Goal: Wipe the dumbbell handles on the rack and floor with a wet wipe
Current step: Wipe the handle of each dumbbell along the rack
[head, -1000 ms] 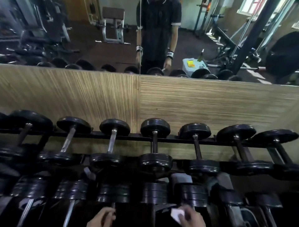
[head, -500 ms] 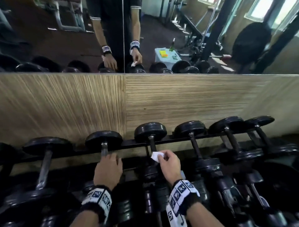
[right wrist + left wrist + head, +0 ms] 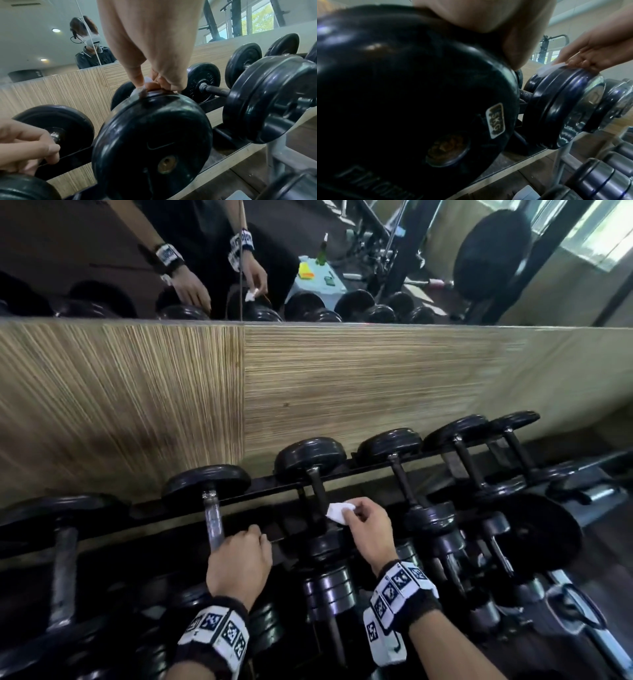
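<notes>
Black dumbbells lie in a row on the rack's top tier. My left hand (image 3: 255, 537) curls over the near plate (image 3: 402, 108) of a dumbbell with a bare steel handle (image 3: 213, 518). One dumbbell to the right, my right hand (image 3: 349, 513) pinches a small white wet wipe (image 3: 336, 511) between thumb and fingers. It holds the wipe beside the near end of a dark handle (image 3: 318, 498), just above that dumbbell's near plate (image 3: 154, 142). In the right wrist view the wet wipe (image 3: 142, 87) touches the plate's top rim.
A black rail (image 3: 267, 484) carries the far plates, close to a wood-grain wall panel (image 3: 342, 388) with a mirror above. More dumbbells (image 3: 404, 484) continue to the right. Chrome-ended dumbbells (image 3: 329, 587) fill the lower tier under my wrists.
Both hands have come up from the lower tier to the top row. The left hand settled on its plate; the right hand brought the wipe to the neighbouring handle.
</notes>
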Tool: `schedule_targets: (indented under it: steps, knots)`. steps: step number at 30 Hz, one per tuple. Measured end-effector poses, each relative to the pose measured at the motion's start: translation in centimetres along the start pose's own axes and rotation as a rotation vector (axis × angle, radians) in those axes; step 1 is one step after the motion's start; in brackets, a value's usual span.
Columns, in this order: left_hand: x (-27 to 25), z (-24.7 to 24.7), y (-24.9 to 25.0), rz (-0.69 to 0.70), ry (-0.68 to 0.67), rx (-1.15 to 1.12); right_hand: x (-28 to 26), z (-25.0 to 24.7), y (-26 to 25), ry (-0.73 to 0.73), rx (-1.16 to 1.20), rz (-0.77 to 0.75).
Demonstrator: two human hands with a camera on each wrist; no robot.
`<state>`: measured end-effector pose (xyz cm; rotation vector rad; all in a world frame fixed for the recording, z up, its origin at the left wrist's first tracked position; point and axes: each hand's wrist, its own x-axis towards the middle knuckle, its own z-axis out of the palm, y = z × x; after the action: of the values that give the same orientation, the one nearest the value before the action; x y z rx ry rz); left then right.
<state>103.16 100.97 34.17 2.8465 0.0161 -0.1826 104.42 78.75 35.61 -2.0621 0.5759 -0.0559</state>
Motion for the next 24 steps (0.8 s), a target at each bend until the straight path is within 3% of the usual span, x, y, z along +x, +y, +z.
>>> schedule_targets:
  steps: [5, 10, 16, 21, 24]
  knots:
    - [0.3, 0.1, 0.1, -0.029, -0.028, 0.032, 1.1, -0.9, -0.1, -0.074, -0.047, -0.020]
    - [0.1, 0.1, 0.0, -0.053, -0.022, 0.016, 3.8, -2.4, 0.1, -0.177, -0.388, -0.161]
    - [0.6, 0.0, 0.6, -0.114, -0.029, 0.056, 8.1, -2.6, 0.9, -0.457, -0.651, -0.103]
    - [0.9, 0.3, 1.3, -0.157, -0.033, 0.068, 10.6, -1.1, 0.7, -0.848, -0.631, -0.093]
    - [0.9, 0.6, 1.3, -0.184, -0.014, 0.068, 11.0, -0.3, 0.7, -0.953, -0.609, -0.139]
